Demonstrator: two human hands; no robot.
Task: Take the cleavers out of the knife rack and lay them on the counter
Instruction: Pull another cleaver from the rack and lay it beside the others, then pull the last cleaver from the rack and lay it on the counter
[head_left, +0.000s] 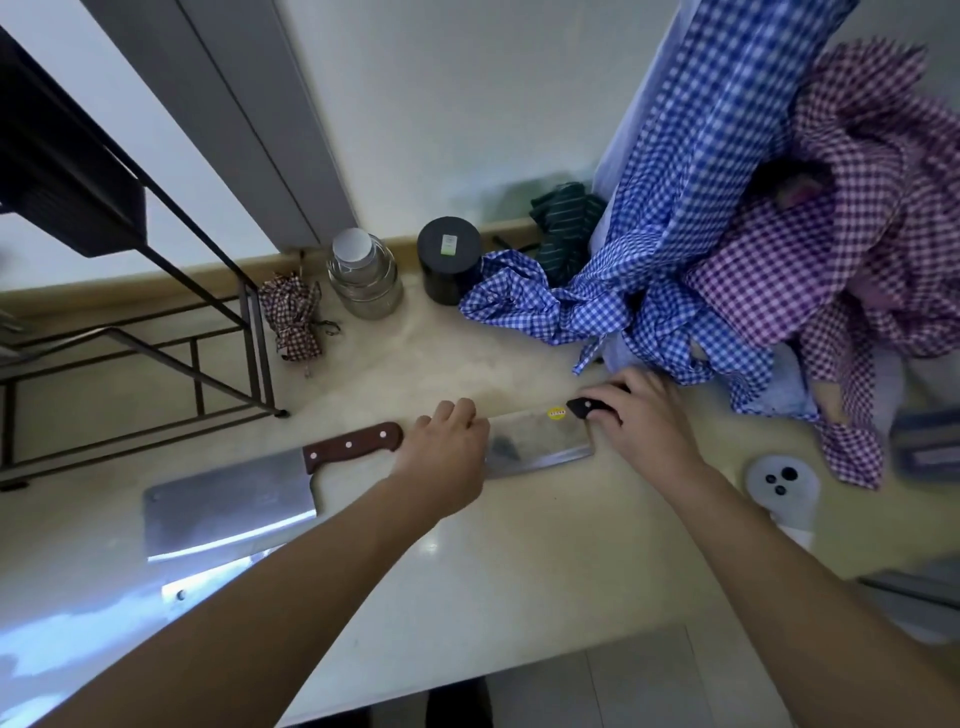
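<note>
We've got two cleavers flat on the beige counter here. The wooden-handled cleaver lies left of centre, nobody touching it. The black-handled cleaver sits mid-frame, yellow sticker near the spine. Our right hand is wrapped around its black handle, and our left hand rests curled over the far end of the blade, fingers bent, touching the steel. Black metal rack sits at upper left, a glass jar and a black canister against the wall, checked blue cloth piled upper right.
</note>
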